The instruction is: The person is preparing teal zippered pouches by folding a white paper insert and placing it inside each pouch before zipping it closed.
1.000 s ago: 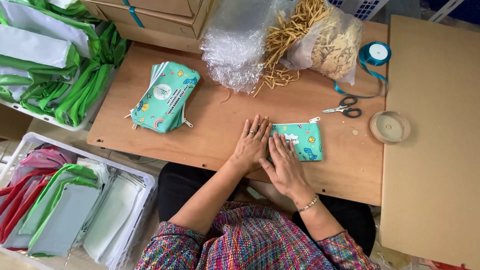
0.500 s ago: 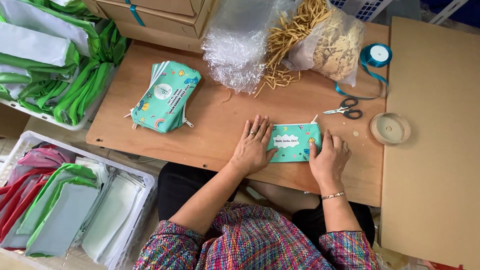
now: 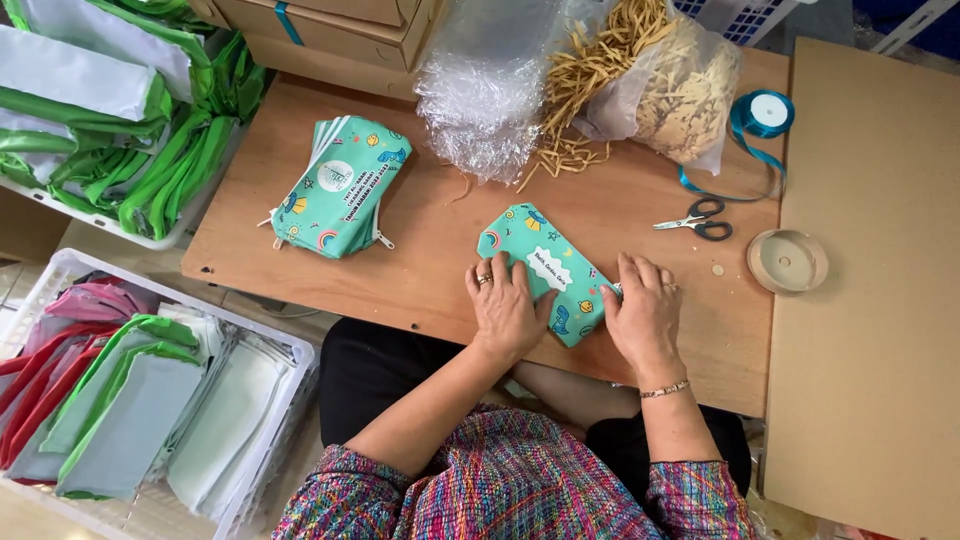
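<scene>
Hands first: we see the left hand (image 3: 508,312) lying flat, fingers spread, on the near left part of a teal printed pouch (image 3: 545,272), and the right hand (image 3: 645,315) pressing on the pouch's right end, fingertips curled at its edge; neither hand closes around it, both rest open on top. The pouch lies slantwise on the wooden table (image 3: 420,250), near the front edge, in front of the person. Further left on the table we find a stack of matching teal pouches (image 3: 340,188). Behind it sit a heap of bubble wrap (image 3: 485,95) and a clear bag of straw-coloured filling (image 3: 655,85). To the right we note scissors (image 3: 697,219), a spool of teal ribbon (image 3: 764,113) and a round tan lid (image 3: 787,261), all well apart from the hands
</scene>
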